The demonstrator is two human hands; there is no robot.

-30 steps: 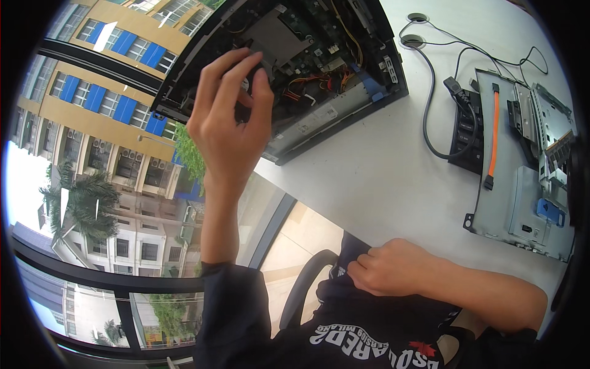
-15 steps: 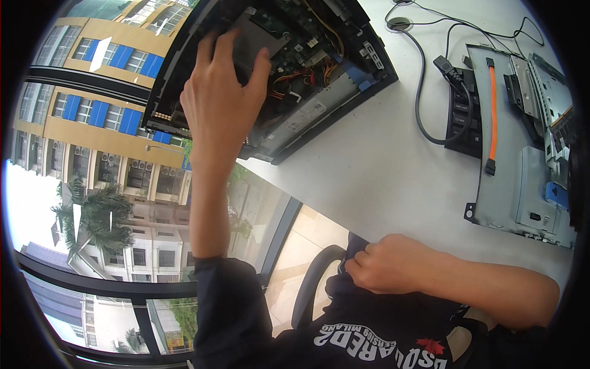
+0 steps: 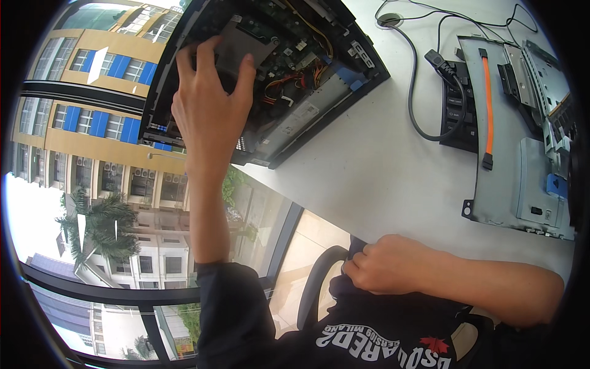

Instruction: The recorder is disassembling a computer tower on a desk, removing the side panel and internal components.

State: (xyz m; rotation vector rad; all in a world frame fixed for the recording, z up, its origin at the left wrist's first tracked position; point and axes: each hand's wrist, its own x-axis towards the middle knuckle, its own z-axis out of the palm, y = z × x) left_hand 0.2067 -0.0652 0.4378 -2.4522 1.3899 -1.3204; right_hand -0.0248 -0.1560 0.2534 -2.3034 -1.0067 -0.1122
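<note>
An opened black desktop computer case [image 3: 279, 144] lies at the upper left of the white table, its circuit board and coloured wires exposed. My left hand [image 3: 212, 101] reaches into it, fingers apart and bent over a flat grey part [image 3: 236, 52]. Thumb and fingertips are near that part; whether they touch it I cannot tell. The palm hides what lies beneath. My right hand [image 3: 387, 264] is closed in a fist in front of my body, by the table's near edge. Anything inside the fist is hidden.
Right of the case, a black keyboard [image 3: 460, 114] lies partly under a grey metal panel [image 3: 491, 206]. An orange cable [image 3: 488, 111] rests on the panel, beside a metal bracket assembly [image 3: 550, 117]. A black power cable [image 3: 413, 80] loops across the table [image 3: 344, 178]. A window is at left.
The view has shifted slightly, so the case and table things appear a little further left. My left hand stays over the grey part inside the case. My right fist stays put.
</note>
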